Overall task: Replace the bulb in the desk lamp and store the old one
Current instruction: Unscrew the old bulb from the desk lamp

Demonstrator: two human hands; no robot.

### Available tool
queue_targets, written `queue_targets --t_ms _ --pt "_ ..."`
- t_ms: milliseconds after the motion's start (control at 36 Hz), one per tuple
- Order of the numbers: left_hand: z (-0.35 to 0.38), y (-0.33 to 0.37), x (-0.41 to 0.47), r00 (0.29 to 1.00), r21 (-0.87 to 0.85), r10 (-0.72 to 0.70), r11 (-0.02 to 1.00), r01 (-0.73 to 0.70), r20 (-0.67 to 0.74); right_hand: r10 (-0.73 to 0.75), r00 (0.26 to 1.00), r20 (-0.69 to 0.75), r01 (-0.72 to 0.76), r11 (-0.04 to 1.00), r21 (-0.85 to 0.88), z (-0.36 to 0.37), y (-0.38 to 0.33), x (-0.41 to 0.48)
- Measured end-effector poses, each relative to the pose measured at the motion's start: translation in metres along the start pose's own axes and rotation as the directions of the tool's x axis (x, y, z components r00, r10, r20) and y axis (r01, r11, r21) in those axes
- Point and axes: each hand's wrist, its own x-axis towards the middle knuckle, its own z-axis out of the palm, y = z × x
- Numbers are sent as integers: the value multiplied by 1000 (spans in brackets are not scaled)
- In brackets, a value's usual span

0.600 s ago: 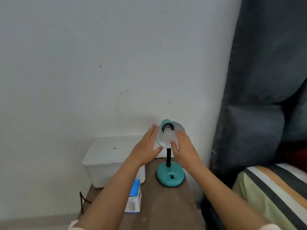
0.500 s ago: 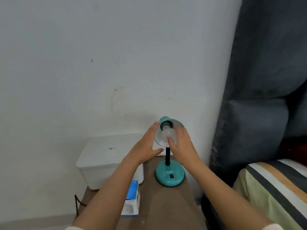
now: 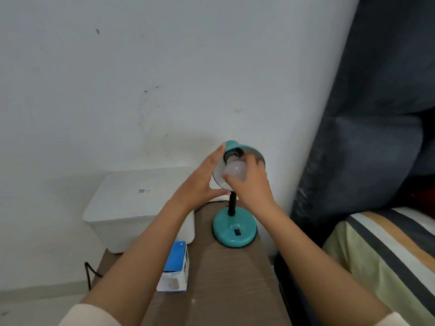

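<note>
A frosted bulb [image 3: 235, 171] is seen seated in the socket [image 3: 231, 157] of a teal desk lamp [image 3: 234, 229], its globe projecting from the tilted shade [image 3: 255, 154] toward the camera. The bulb is gripped by the right hand [image 3: 253, 184], with the thumb set against its lower left and the fingers curled over its far side. The shade is steadied by the left hand [image 3: 200, 184], which is held flat and open, fingers along the shade's left rim and thumb beneath it; nothing is clasped in it. The step in hand is judged to be the unscrewing of the old bulb, though whether it is already loosened cannot be told. A blue and white box [image 3: 175, 270], presumably for a bulb, is laid on the brown table [image 3: 235, 290] near the lamp's base, and a white bin [image 3: 138, 205] with its lid on is set just behind it, against the wall [image 3: 164, 67]. A striped bed [image 3: 388, 255] is seen to the right. The next move is judged to call for steady turns with the shade kept braced, then for the bulb to be drawn clear without being knocked on the rim.
</note>
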Motion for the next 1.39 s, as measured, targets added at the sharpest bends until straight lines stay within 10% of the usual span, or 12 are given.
queue_targets --t_ms 444,611,1028,1389 --pt "2 4 -1 1000 -28 23 999 -23 -14 -8 995 -100 18 994 108 17 -1 -2" --pt "3 5 -1 999 -53 12 999 -15 -41 -237 961 -144 202 954 -223 17 8 -1" --pt "8 8 -2 999 -56 9 998 -12 -53 24 995 -99 -23 1000 9 20 3 0" --pt "7 2 -1 1000 -26 13 1000 -13 -8 -224 974 34 219 897 -383 3 8 0"
